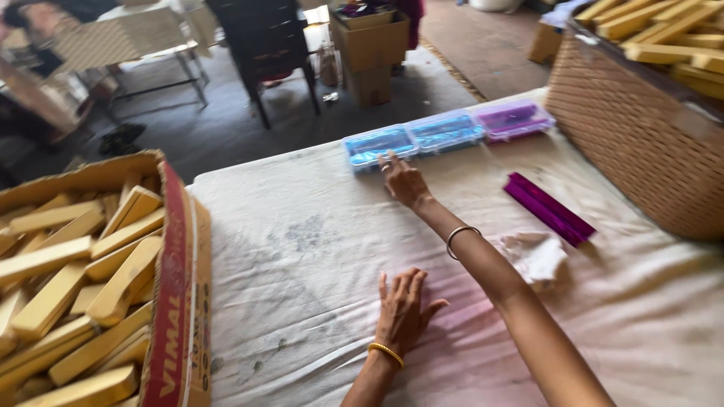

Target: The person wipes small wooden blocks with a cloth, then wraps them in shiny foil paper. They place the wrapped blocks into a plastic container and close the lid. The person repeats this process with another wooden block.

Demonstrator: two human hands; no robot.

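My right hand (pixel 403 179) stretches far forward, its fingertips touching the near edge of a clear plastic box with blue contents (pixel 379 146). Beside that box lie a second blue one (pixel 445 130) and a purple one (pixel 514 119), all in a row at the table's far edge. My left hand (pixel 403 307) rests flat, fingers spread, on the cream cloth (pixel 302 249) over the table. It holds nothing. A silver bangle sits on my right wrist, a gold one on my left.
A cardboard box (pixel 177 286) full of long yellow packets stands at the left. A woven basket (pixel 641 128) with more yellow packets stands at the right. A purple foil stack (pixel 548 209) and a crumpled white cloth (pixel 537 256) lie near it. A dark chair (pixel 268 45) and cartons stand beyond the table.
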